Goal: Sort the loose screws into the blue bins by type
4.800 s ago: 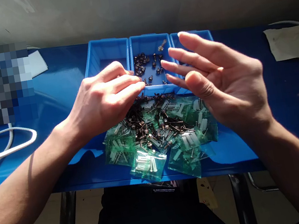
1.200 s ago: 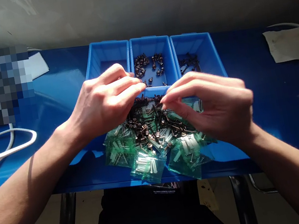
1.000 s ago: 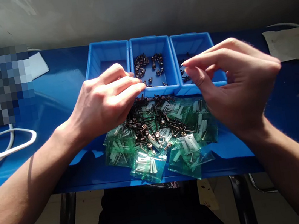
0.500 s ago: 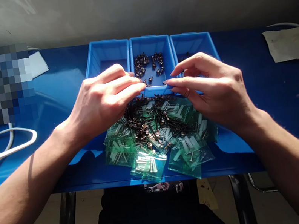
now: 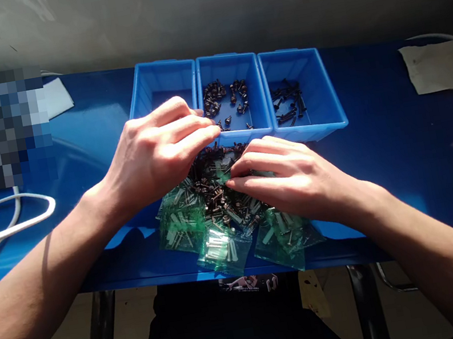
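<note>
My left hand [image 5: 166,148] stays over the front left corner of the middle blue bin [image 5: 239,135], its fingers stretched out and their tips at the rim. I cannot see its thumb. Low over a heap of dark screws [image 5: 215,191] is my right hand [image 5: 282,174], with fingers bent together and the tips down among the screws. Whatever lies between those fingertips is hidden. Under and around the heap lie several green-tinted clear bags [image 5: 181,223] of screws and white wall plugs. Dark screws with washers [image 5: 214,96] are scattered inside the middle bin.
The right blue bin [image 5: 311,132] contains plain dark screws [image 5: 287,101]. My left hand partly covers the left blue bin [image 5: 161,67]. A white cable [image 5: 6,232] loops at left, and brown paper [image 5: 435,65] lies at right. The table's front edge [image 5: 141,282] is close to my lap.
My right hand has left the middle bin's front rim and come down toward me and left, onto the heap. The right bin's screws are now uncovered. My left hand has stayed put.
</note>
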